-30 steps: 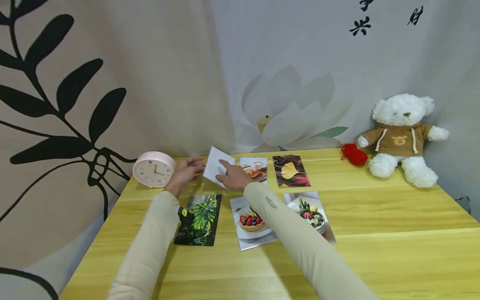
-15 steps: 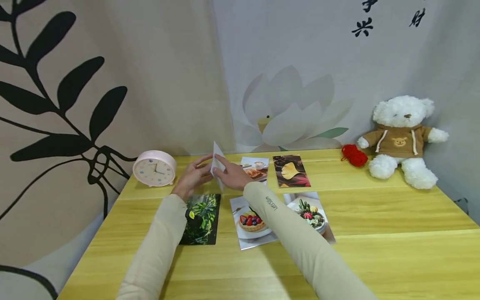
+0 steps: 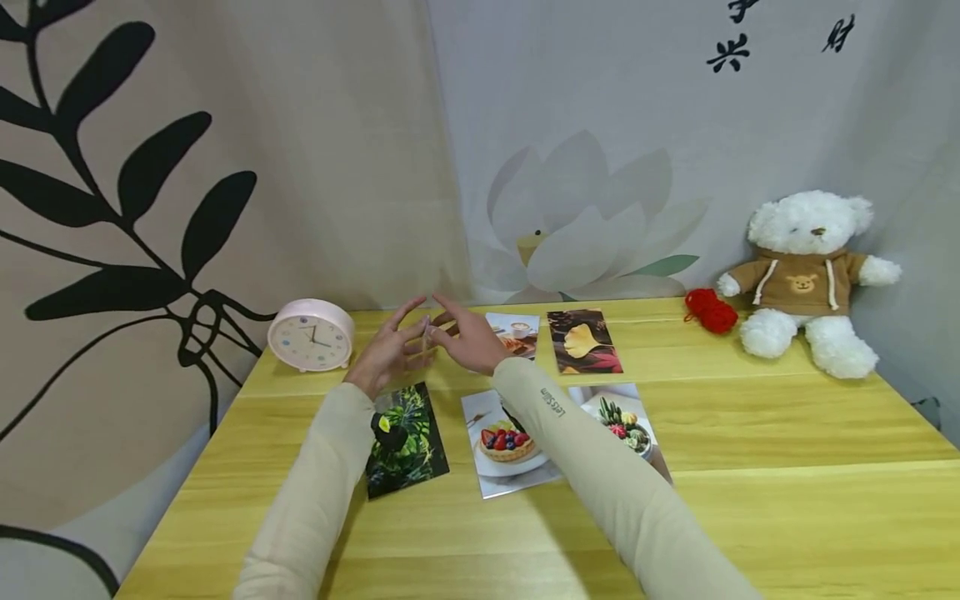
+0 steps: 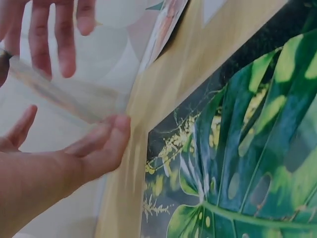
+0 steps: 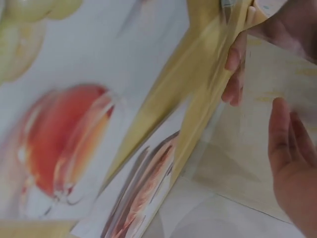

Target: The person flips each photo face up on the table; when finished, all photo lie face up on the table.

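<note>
A photo card (image 3: 425, 335), seen almost edge-on, stands raised between the two hands at the back of the table. My left hand (image 3: 392, 350) holds it from the left and my right hand (image 3: 471, 340) from the right, fingertips close together. In the left wrist view the thin card (image 4: 57, 98) runs blurred between the fingers; its picture cannot be made out. Below the left wrist lies a green leaf photo (image 3: 405, 446). A fruit tart photo (image 3: 501, 467) and a cactus photo (image 3: 626, 421) lie partly under the right sleeve.
A croissant photo (image 3: 519, 329) and a yellow ginkgo leaf photo (image 3: 581, 342) lie in the back row on the wooden table (image 3: 787, 500). A pink clock (image 3: 311, 335) stands at left. At right sit red yarn (image 3: 711, 312) and a white teddy bear (image 3: 806, 275).
The raised card has turned from its white face toward edge-on. My left hand has come in from the left to meet it. The green leaf photo has swung to a slant.
</note>
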A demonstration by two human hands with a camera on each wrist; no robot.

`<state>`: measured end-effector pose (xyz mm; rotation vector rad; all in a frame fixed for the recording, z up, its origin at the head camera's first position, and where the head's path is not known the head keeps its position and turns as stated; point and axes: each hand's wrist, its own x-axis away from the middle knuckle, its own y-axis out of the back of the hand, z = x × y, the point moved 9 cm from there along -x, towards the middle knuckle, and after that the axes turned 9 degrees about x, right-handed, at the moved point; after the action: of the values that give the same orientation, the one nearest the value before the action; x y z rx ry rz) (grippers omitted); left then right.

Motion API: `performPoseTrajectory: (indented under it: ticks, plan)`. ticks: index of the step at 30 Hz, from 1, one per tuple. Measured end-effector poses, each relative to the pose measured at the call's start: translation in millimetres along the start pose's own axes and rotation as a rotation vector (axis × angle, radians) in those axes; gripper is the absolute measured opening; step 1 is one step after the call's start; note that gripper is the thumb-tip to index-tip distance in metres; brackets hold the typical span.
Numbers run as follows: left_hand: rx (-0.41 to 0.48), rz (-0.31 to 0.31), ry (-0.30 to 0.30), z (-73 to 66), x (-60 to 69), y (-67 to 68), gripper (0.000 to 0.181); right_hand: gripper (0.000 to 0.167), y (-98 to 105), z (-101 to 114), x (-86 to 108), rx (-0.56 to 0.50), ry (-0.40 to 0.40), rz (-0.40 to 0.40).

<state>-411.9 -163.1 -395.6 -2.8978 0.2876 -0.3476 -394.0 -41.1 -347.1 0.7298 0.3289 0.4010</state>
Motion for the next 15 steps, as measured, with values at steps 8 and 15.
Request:
performPoseTrajectory:
  ticks: [8,15]
  plan:
    - [-0.238,-0.125,-0.148,-13.7,2.9,6.1,0.065,0.073,4,9,5.8,-0.049,0.025,0.005]
    - [-0.496,-0.295,-0.29,-27.1,12.9,14.0,0.07,0.076,2,6,7.2,0.108,0.003,0.04]
